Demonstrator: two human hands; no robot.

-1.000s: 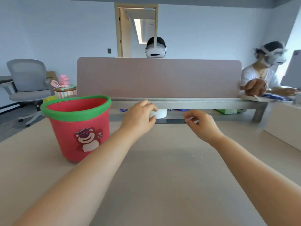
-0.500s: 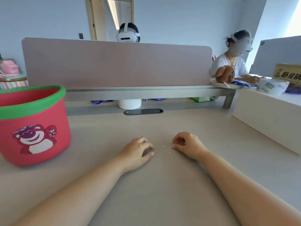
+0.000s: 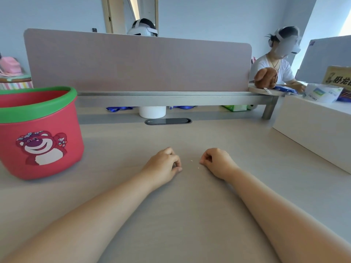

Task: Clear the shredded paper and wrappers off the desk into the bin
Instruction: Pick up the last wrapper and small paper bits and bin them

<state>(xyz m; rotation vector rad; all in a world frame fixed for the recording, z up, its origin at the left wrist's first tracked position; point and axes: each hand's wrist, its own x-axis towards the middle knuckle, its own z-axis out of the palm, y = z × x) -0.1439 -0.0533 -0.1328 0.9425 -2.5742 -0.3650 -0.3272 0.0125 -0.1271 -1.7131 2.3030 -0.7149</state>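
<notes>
A red bin (image 3: 39, 135) with a green rim and a bear picture stands on the beige desk (image 3: 182, 215) at the left. My left hand (image 3: 164, 166) and my right hand (image 3: 216, 162) rest on the desk in front of me, a short gap between them. Both have their fingers curled in and nothing shows inside either. Two tiny white paper specks (image 3: 191, 160) lie on the desk in that gap. No larger paper or wrappers show on the desk surface.
A mauve partition (image 3: 136, 61) runs across the back, with a white cup (image 3: 152, 112) and a grommet (image 3: 168, 121) beneath it. A white box (image 3: 311, 133) holding packets stands at right. Two people in headsets sit beyond.
My hands came down from in front of the partition to the desk, then stayed still. The view dropped and moved nearer, so the bin now sits further left.
</notes>
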